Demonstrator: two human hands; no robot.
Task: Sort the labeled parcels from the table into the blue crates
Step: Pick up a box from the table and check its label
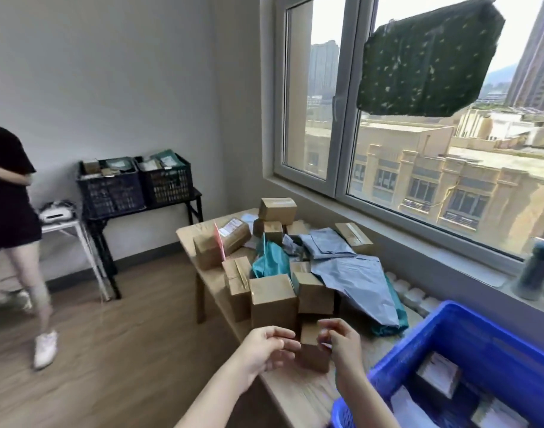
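The worktop [298,393] runs away from me under the window. The blue crate [449,313] sits at its near right end, just beside where I am working, with a white-labelled box [439,375] and some paler packets lying in it. Two dark crates [110,193] stand well apart on a black stand by the far wall, so the label must decide which way this parcel goes before I commit. The pile of parcels [273,301] crowds the middle of the worktop, brown cartons stacked loosely against grey mailers [357,273]. The cartons just behind my target look ready to topple if I drag anything. The small box [312,355] stands upright near the worktop's front edge, between my hands. My right hand [344,344] has its fingers curled over the box's upper right corner, gripping it. My left hand [266,350] is loosely curled at the box's left side, and blur stops me telling whether it touches. I judge the step to be picking this box up and reading it. I would set the left hand on the opposite face, lift straight up clear of the neighbours, turn the label toward the camera, then lower the box over the crate rim rather than drop it.
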